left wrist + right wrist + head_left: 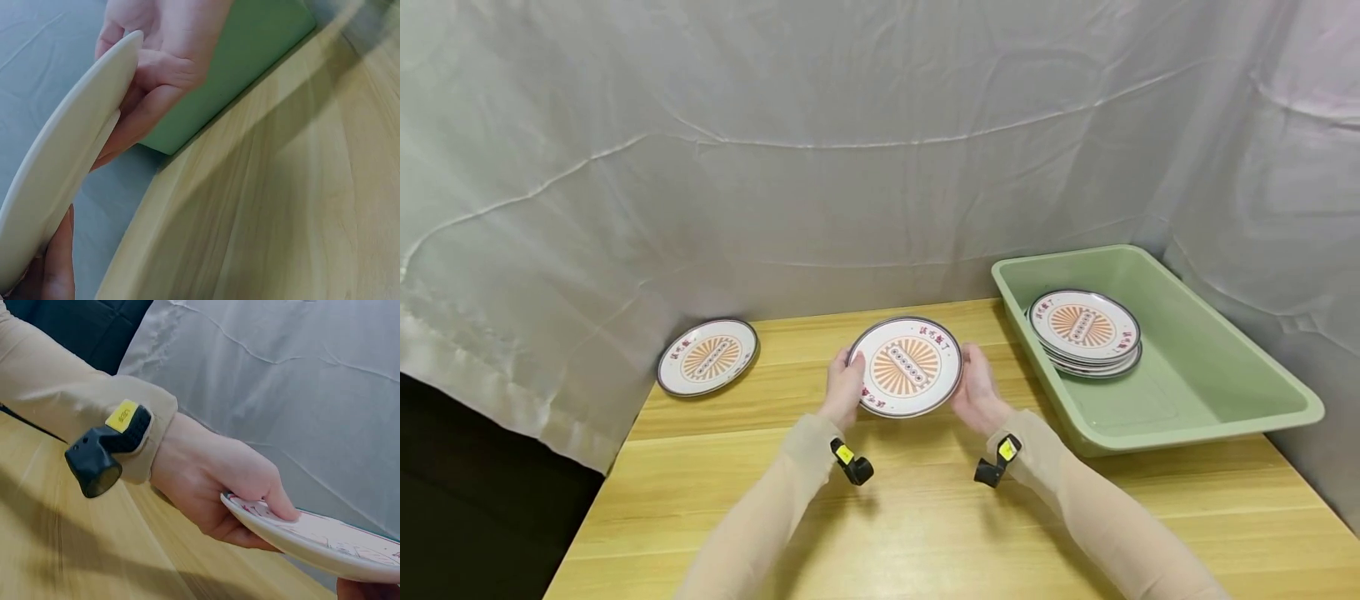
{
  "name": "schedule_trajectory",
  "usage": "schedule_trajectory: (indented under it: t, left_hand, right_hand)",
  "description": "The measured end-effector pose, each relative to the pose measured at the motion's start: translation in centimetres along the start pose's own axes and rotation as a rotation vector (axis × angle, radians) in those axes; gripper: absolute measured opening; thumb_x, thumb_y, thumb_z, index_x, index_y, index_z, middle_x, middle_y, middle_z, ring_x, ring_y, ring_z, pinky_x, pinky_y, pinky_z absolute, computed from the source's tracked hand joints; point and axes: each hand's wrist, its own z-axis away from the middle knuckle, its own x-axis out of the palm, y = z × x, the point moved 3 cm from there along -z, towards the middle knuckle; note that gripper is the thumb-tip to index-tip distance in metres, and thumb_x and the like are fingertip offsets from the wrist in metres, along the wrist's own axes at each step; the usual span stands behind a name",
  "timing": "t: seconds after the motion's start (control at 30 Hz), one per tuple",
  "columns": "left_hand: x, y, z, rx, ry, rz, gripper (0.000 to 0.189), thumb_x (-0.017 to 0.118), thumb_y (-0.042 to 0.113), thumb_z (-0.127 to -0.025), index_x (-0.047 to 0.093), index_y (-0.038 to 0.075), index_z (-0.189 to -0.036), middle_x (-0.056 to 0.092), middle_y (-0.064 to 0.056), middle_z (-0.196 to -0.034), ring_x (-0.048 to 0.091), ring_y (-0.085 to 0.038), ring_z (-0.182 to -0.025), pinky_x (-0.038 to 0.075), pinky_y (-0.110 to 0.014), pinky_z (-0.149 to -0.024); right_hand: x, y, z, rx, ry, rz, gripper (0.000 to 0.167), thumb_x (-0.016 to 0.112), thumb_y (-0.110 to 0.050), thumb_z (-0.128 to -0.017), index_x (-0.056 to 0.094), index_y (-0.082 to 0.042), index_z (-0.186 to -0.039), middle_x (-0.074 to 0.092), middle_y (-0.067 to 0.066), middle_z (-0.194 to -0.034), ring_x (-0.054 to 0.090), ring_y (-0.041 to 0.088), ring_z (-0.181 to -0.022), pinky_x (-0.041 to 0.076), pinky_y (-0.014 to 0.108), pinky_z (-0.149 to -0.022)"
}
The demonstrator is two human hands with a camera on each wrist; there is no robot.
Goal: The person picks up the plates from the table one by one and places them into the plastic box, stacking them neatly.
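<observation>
A round white plate (906,367) with a dark rim, an orange sunburst and red characters is held above the table, tilted. The left hand (844,385) grips its left edge, thumb on the upper face and fingers underneath, as the right wrist view shows. At the opposite edge the right hand (977,392) holds the plate; in the left wrist view its fingers (134,122) bend beneath the pale underside. A matching plate (709,358) lies at the table's back left. Several more plates (1082,327) are stacked inside a green basin (1210,437) on the right.
The wooden table (910,525) carries everything. A grey curtain (850,208) hangs along its back and sides. The basin's near-left wall stands close to the right forearm. Each wrist wears a black strap with a small camera (853,467). A dark area lies left of the table.
</observation>
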Motion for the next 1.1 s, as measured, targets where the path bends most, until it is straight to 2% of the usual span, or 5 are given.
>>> schedule_trajectory:
  t: [0.17,0.33,0.63,0.93,1.1]
  left_hand:
    - [0.4,-0.1,0.3,-0.006,0.027,-0.049,0.043,0.039,0.020,-0.108,0.045,0.006,-0.148,0.060,-0.017,-0.133,0.058,-0.014,-0.096,0.052,-0.025,-0.091]
    - [0.8,-0.2,0.5,-0.013,0.022,-0.079,0.047,0.039,0.017,-0.107,0.040,0.002,-0.151,0.056,-0.018,-0.143,0.058,-0.022,-0.114,0.050,-0.035,-0.106]
    - [0.8,-0.5,0.9,-0.015,-0.039,-0.148,0.048,0.039,0.019,-0.107,0.041,0.001,-0.151,0.061,-0.017,-0.136,0.061,-0.022,-0.114,0.050,-0.037,-0.108]
    - [0.8,-0.6,0.6,0.040,-0.064,-0.200,0.047,0.040,0.019,-0.106,0.044,-0.002,-0.148,0.061,-0.020,-0.137,0.060,-0.026,-0.123,0.045,-0.041,-0.116]
    - [0.7,-0.7,0.5,0.036,-0.089,-0.201,0.046,0.041,0.019,-0.106,0.046,-0.003,-0.146,0.064,-0.018,-0.127,0.064,-0.017,-0.105,0.053,-0.031,-0.102]
  right_hand:
    - [0.2,0.4,0.0,-0.020,0.007,-0.058,0.056,0.029,-0.028,-0.107,0.026,-0.009,-0.159,0.036,0.010,-0.163,0.039,0.021,-0.147,0.036,0.031,-0.123]
    - [0.1,0.8,-0.1,-0.003,0.040,-0.081,0.056,0.035,-0.027,-0.107,0.025,-0.011,-0.160,0.039,0.011,-0.161,0.048,0.020,-0.140,0.046,0.027,-0.114]
    - [-0.5,1.3,-0.5,0.007,0.094,0.066,0.055,0.048,-0.010,-0.103,0.031,0.000,-0.154,0.059,0.012,-0.132,0.070,0.008,-0.092,0.060,0.023,-0.091]
    - [-1.0,1.6,-0.3,-0.028,0.117,0.129,0.055,0.040,0.001,-0.102,0.024,0.006,-0.155,0.043,0.027,-0.152,0.067,0.007,-0.090,0.059,0.021,-0.091]
    - [-1.1,1.6,-0.4,-0.028,0.147,0.147,0.054,0.040,0.002,-0.102,0.025,0.007,-0.154,0.043,0.028,-0.151,0.067,0.007,-0.086,0.060,0.021,-0.089]
